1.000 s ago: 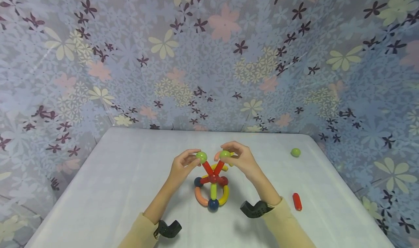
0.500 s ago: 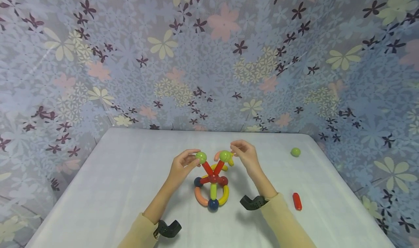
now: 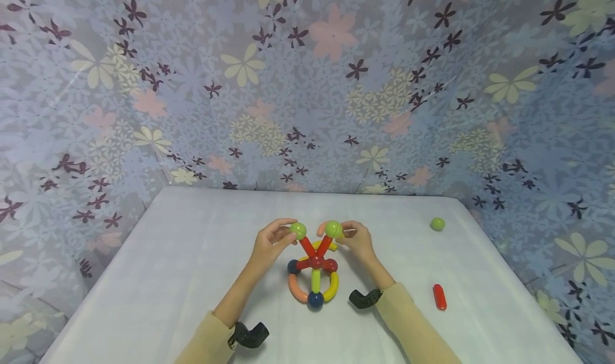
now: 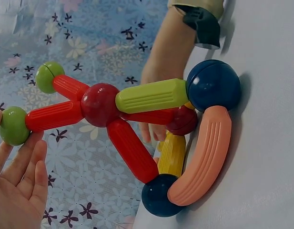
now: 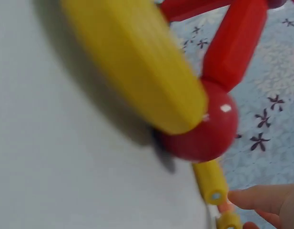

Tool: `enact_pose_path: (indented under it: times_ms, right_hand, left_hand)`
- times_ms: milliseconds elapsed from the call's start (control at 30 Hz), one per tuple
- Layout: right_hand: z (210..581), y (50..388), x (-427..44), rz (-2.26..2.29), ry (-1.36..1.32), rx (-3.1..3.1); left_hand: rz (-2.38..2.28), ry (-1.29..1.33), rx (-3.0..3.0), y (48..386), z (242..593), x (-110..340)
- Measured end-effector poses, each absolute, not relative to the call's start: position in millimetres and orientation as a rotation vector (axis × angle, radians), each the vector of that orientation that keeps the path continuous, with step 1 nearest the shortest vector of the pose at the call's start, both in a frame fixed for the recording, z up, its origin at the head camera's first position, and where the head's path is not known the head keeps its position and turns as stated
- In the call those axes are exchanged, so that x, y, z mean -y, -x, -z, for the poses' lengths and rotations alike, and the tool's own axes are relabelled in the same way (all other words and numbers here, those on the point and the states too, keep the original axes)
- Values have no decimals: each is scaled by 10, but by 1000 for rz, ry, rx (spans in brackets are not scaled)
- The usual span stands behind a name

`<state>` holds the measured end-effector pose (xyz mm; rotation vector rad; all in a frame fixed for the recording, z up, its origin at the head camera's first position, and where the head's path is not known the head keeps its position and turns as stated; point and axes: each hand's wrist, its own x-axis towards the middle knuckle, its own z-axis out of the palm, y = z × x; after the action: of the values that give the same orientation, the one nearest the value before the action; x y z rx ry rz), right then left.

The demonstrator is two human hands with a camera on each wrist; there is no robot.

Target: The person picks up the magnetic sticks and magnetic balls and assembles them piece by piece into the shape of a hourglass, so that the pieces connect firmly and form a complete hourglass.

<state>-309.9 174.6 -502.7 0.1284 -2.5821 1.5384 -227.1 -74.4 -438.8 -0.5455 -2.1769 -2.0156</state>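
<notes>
A magnetic stick-and-ball model stands on the table, its red centre ball (image 3: 316, 262) joined to red sticks and a lime stick (image 3: 315, 281). Two raised red sticks carry a left green ball (image 3: 298, 230) and a right green ball (image 3: 333, 229). My left hand (image 3: 271, 244) pinches the left green ball between thumb and fingers. Low behind the right green ball is my right hand (image 3: 359, 242), its fingertips partly hidden. In the right wrist view its outstretched index finger (image 5: 256, 196) is at the end of a yellow stick (image 5: 211, 181); contact is unclear.
Curved peach (image 3: 296, 288) and yellow (image 3: 332, 288) sticks with dark blue balls (image 3: 315, 300) form the model's base. A loose green ball (image 3: 438, 224) and a loose red stick (image 3: 440, 297) lie to the right on the white-covered table (image 3: 192, 236). Floral cloth (image 3: 307, 86) hangs behind.
My right hand let go of the right green ball, drew back to the right, then moved down and in behind it towards the yellow sticks. My left hand kept its hold.
</notes>
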Motion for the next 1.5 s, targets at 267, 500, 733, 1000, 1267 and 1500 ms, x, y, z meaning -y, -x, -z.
enact_pose_path:
  times_ms: [267,500,733,1000,1267,1500]
  right_hand:
    - [5141,3103,-1746,-1362,-126,2605]
    - [5144,3112,-1761,-1339,-62,2547]
    - [5117,3145,-1792,-1464,80,2491]
    - [4811,3166,-1821,-1813,192,2415]
    - [4176,2861,-1618,-2189,8,2354]
    - [3915,2650,-1444,-2320,-219,2337]
  left_hand:
    - [2028,528,2191,2270,4385,736]
    - [2031,523,2201,2260,4373,737]
    - [2027,512,2215,2269,4381,738]
    - [2012,522,2212,2268,4377,743]
    - [2026,529,2203,2266,4374,751]
    - [2015,563,2178,2276,4374,743]
